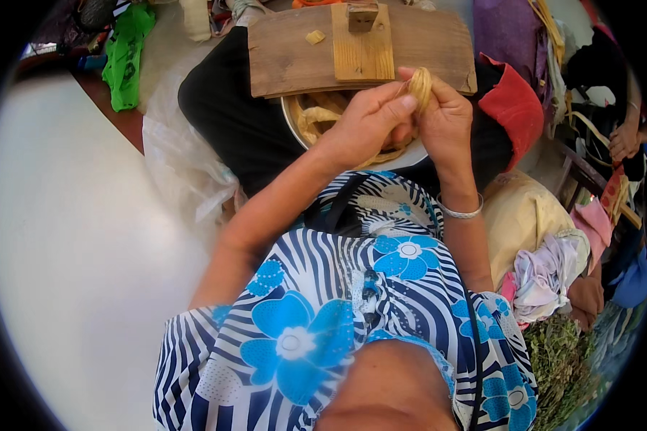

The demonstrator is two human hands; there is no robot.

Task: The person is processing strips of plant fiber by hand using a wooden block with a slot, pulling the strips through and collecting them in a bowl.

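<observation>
A small coiled bundle of yellowish fibre strips (421, 89) is pinched between both hands above the right side of the lap. My left hand (374, 121) grips its near left side with thumb and fingers. My right hand (448, 118), with a bracelet on the wrist, holds it from the right. Behind them a brown wooden board (291, 64) lies across the knees, bearing a lighter wood plank (362, 56) with an upright wooden block (362, 17). A small yellowish piece (315, 37) rests on the board's left part. Below the board, a metal basin (410, 159) holds more pale strips (317, 116), partly hidden by the hands.
Clear plastic sheeting (178, 156) and a green plastic bag (126, 59) are at the left. A red cloth (515, 108) covers the right knee. Cloth bundles (544, 275) and dried plants (558, 366) are at the right, where another person's hand (624, 141) shows.
</observation>
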